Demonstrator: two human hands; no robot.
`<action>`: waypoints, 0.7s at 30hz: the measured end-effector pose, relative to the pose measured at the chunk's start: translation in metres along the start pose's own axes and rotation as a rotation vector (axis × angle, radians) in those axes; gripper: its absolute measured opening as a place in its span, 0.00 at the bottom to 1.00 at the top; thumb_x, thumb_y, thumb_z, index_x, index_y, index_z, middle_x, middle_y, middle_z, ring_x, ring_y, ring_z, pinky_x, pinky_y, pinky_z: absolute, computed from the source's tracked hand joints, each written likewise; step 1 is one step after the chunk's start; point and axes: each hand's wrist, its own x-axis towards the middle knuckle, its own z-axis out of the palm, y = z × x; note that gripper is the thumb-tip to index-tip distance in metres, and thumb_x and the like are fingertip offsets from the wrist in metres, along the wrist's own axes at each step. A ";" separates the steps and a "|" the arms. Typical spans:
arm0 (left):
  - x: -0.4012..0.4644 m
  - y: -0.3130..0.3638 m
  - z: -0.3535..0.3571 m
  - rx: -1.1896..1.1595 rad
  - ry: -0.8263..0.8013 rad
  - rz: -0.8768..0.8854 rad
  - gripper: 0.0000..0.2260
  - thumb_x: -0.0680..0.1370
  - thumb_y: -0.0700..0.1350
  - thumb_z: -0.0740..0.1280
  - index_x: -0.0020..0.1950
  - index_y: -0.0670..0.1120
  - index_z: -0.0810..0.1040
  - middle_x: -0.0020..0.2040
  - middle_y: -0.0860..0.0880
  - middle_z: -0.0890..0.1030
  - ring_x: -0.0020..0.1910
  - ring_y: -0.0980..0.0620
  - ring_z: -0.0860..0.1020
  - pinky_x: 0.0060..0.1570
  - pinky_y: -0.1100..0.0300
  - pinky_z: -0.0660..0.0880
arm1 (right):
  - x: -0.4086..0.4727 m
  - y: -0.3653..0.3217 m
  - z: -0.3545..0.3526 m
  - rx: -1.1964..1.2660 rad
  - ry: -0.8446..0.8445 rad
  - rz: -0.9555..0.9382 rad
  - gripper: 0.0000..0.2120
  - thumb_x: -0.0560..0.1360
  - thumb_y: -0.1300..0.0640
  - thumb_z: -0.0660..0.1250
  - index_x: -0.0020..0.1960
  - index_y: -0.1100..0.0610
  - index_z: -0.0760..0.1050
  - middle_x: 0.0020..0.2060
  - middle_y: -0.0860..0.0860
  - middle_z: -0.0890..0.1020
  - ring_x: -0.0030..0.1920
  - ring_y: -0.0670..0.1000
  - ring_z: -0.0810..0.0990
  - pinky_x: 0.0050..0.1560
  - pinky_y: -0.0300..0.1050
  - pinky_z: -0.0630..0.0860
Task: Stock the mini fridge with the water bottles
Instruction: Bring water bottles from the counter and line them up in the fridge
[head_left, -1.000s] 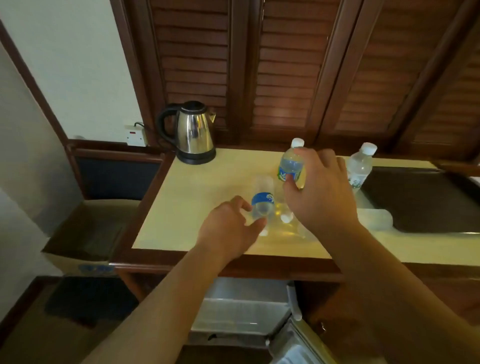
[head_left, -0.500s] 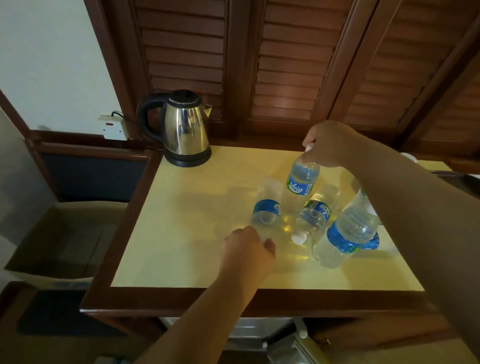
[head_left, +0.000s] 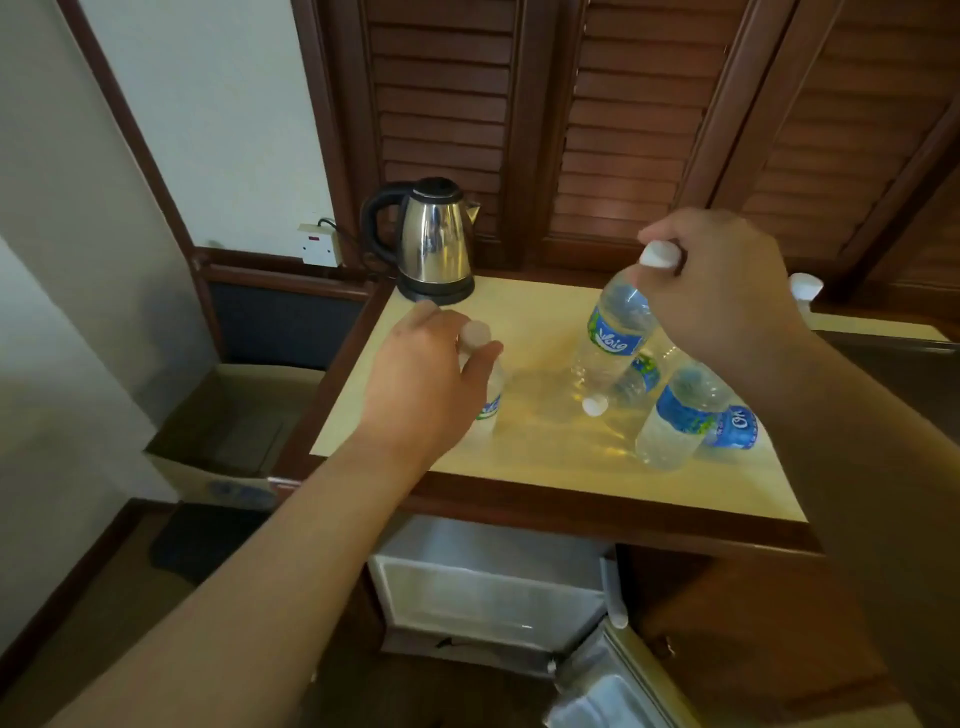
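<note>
Since the earlier frame your left hand (head_left: 421, 384) has closed around the neck of a small bottle (head_left: 488, 400) and stood it up on the bench (head_left: 545, 462); your right hand (head_left: 722, 306) has drawn its bottle (head_left: 615, 332) upward by the cap, fingers (head_left: 675, 260) clenched on it. Risks, as I judge them: a cap-only hold can let that bottle swing and knock the ones lying beside it off the bench; the open fridge door (head_left: 618, 691) sits low by your path. I count six bottles: two held; three lying; one upright at the far right (head_left: 804, 289), partly hidden; one kettle (head_left: 434, 244); one mini fridge (head_left: 488, 582) below, its visible part without bottles.
</note>
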 end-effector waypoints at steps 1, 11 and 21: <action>-0.013 0.004 -0.010 0.011 0.029 0.007 0.12 0.80 0.56 0.69 0.53 0.49 0.82 0.47 0.54 0.74 0.41 0.55 0.75 0.43 0.63 0.73 | -0.014 -0.004 -0.008 0.026 0.017 -0.017 0.14 0.76 0.54 0.72 0.62 0.52 0.81 0.59 0.50 0.82 0.56 0.49 0.78 0.53 0.40 0.67; -0.148 0.008 -0.056 -0.029 -0.015 -0.059 0.13 0.79 0.58 0.68 0.54 0.50 0.79 0.45 0.56 0.74 0.39 0.61 0.75 0.37 0.74 0.67 | -0.181 -0.001 -0.007 0.177 -0.203 0.010 0.15 0.77 0.49 0.72 0.63 0.48 0.80 0.50 0.46 0.80 0.47 0.42 0.78 0.46 0.30 0.68; -0.237 -0.079 0.017 -0.056 -0.291 -0.113 0.10 0.77 0.55 0.72 0.54 0.51 0.81 0.46 0.58 0.74 0.42 0.59 0.77 0.41 0.71 0.72 | -0.312 0.050 0.099 0.224 -0.446 0.126 0.16 0.77 0.54 0.73 0.64 0.52 0.79 0.52 0.45 0.76 0.50 0.46 0.78 0.52 0.47 0.81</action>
